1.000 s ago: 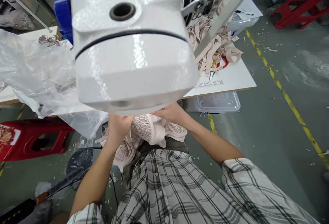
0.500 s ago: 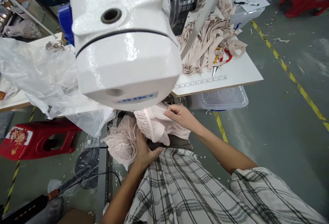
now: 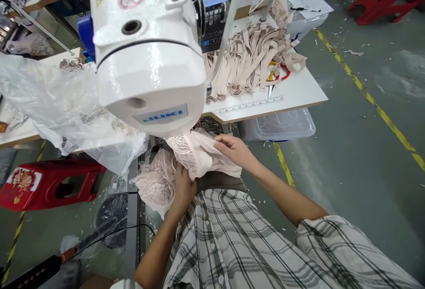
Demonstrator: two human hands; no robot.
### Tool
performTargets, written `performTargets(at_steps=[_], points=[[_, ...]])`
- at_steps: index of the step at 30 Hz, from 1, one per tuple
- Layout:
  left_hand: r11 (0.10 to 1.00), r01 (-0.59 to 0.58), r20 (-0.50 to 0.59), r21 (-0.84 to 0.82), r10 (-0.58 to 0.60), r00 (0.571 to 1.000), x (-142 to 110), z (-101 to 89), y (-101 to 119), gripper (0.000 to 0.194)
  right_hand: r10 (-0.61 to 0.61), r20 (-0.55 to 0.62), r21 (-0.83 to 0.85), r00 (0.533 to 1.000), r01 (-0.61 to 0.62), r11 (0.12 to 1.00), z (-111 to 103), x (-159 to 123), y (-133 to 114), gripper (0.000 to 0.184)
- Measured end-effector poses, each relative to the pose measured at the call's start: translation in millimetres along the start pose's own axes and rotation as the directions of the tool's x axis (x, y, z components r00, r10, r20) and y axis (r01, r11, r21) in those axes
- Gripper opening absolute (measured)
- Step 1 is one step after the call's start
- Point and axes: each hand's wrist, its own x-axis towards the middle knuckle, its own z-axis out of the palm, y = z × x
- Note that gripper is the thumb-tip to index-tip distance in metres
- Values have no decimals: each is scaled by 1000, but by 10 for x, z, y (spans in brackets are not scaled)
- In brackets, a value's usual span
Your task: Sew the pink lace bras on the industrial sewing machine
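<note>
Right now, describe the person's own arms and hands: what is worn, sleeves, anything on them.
Both arms are bare from the hands up past the elbows. The right arm ends in a loose short sleeve of white cloth with dark grey checked lines, matching the shirt. The left hand and right hand show no gloves; rings or a watch are not visible.

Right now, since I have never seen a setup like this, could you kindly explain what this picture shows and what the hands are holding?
The view comes from a camera worn on the person's head, looking down over their checked shirt. The big white body is a sewing machine seen from above. Below it, the left hand and right hand both grip a pale pink lace garment. On the white table lie a heap of beige straps, red-handled scissors and a printed ruler. Crumpled clear plastic lies to the left, above a red stool on the floor.
</note>
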Motion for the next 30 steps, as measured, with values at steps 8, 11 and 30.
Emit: performTargets(at_steps=[8,11,30], points=[[993,119,-392,-18,-117,913,-94,-776,-570,42,134,1,-310,991,-127,942,-696,-234,262,41],[997,43,-357,63,-18,934,44,-294,-378,43,322,-107,-575,941,-323,752,-1169,-452,569,36],[775,594,-38,216,-601,798,-1077,-321,-990,38,-53,-59,-594,997,8,805,469,-133,1521,88]])
